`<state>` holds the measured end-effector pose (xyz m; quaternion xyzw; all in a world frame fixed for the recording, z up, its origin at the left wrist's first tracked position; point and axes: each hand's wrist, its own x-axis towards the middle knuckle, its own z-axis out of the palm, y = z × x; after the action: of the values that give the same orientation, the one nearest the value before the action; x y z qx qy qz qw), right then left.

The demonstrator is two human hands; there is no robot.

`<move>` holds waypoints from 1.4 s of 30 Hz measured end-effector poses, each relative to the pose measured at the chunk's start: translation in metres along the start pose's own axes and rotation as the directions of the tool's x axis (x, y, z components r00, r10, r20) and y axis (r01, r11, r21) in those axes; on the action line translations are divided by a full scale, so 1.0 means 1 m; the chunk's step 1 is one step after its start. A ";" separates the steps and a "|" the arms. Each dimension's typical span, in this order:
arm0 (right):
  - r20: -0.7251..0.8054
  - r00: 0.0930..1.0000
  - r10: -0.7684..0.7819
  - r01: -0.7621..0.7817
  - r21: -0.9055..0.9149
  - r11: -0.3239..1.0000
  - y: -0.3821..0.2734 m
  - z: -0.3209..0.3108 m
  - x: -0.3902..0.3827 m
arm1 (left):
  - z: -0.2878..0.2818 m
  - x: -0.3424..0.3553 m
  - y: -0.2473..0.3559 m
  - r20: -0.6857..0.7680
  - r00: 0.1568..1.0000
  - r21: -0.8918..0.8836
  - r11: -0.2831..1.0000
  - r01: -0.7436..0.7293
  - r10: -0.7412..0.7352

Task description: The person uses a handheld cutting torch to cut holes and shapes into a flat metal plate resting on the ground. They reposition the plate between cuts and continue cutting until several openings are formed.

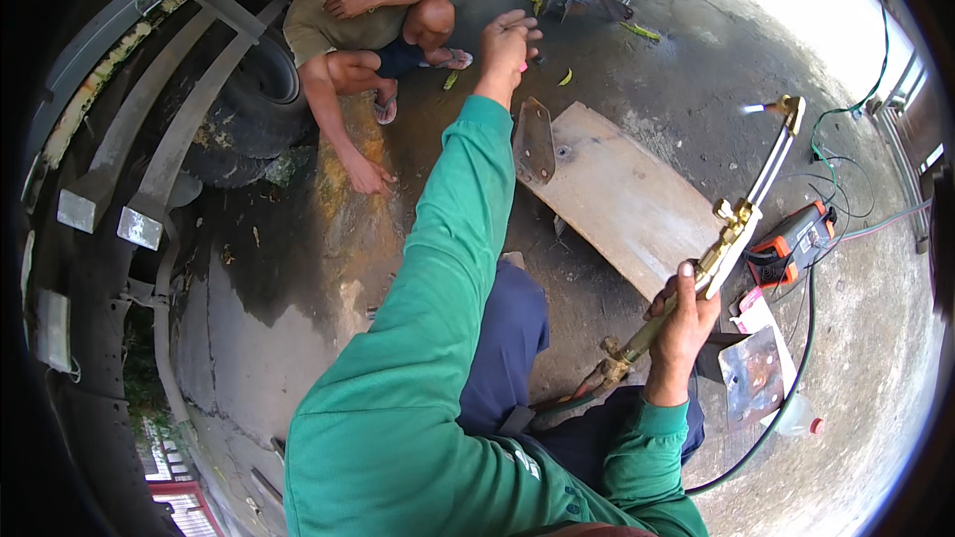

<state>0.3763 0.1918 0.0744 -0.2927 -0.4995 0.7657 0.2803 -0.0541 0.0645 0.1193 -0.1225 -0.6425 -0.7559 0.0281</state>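
My right hand point(681, 328) is closed around the handle of a brass and steel cutting torch point(737, 231). The torch tilts up and to the right, and a short bluish-white flame point(754, 109) burns at its bent tip. Hoses run from its lower end past my knees. My left arm is stretched far forward, with the left hand point(506, 48) above the ground beyond a metal plate. Its fingers are curled, and a small bright pink object point(522, 67) shows at the palm; its kind cannot be made out. The large flat rusty metal plate point(622, 194) lies before me, with a smaller drilled plate point(535, 141) at its far left corner.
Another person point(373, 40) squats at the upper left beside a tire point(244, 109) and curved metal bars point(189, 129). An orange and black machine point(793, 244) with cables stands right. Nearer are a bent metal piece point(753, 375), a plastic bottle point(799, 418) and a hose point(811, 338).
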 end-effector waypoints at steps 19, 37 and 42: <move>-0.005 1.000 -0.008 0.008 0.191 0.981 -0.027 -0.013 -0.046 | -0.257 0.119 0.028 -0.235 0.961 -0.521 0.854 0.003 -0.147; -0.028 0.998 -0.051 0.050 -0.049 0.998 0.014 0.033 -0.024 | -0.089 -0.072 -0.054 0.256 0.955 0.714 0.695 -0.083 -0.149; -0.015 0.998 -0.057 0.054 -0.163 0.985 0.026 0.047 -0.023 | -0.100 -0.074 -0.073 0.121 0.988 0.622 0.783 0.001 -0.097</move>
<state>0.3538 0.1378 0.0692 -0.3079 -0.5654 0.7116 0.2813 -0.0115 -0.0289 0.0185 -0.1449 -0.8583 -0.4923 0.0000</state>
